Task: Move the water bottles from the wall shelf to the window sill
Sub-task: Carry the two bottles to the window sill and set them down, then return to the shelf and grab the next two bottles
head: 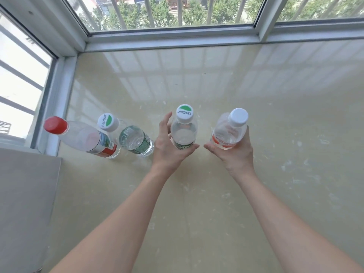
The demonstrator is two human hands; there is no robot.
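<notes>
A clear plastic bottle with a green-and-white cap (183, 128) was gripped by the left hand (171, 148), a white-capped one (229, 131) by the right hand (236, 152), low over the glossy beige window sill (256, 95). Probably water-heavy, slippery; best held mid-body.

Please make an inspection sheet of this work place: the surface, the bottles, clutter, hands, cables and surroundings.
Surface: beige window sill, glossy, with pale scuff marks.
Job's things: four bottles in a row on the sill. Red-capped bottle and green-labelled bottle stand free at the left; second green-capped bottle and white-capped bottle are in the hands.
Clutter: nothing seen.
Hands: left hand wraps the second green-capped bottle; right hand wraps the white-capped bottle.
Cables: nothing seen.
Surroundings: window frame with bars outside, trees beyond; grey ledge at the left.
</notes>
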